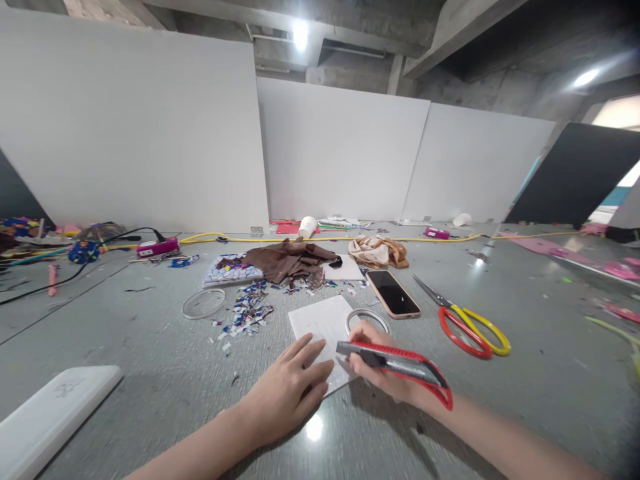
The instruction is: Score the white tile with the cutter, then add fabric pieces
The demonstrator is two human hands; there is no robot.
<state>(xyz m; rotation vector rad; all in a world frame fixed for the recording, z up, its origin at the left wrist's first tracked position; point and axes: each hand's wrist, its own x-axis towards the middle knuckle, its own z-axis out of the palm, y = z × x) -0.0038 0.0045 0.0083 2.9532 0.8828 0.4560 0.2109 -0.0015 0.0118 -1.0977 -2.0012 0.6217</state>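
Observation:
My right hand grips a red and black utility knife, its tip pointing left over the near edge of a white sheet lying on the grey floor. My left hand rests flat, fingers spread, pressing down the sheet's near left corner. A clear ring lies on the sheet just beyond my right hand.
Red and yellow scissors and a phone lie to the right. Brown cloth, a beige cloth, paper scraps, another clear ring and a patterned tile lie beyond. A white slab sits near left.

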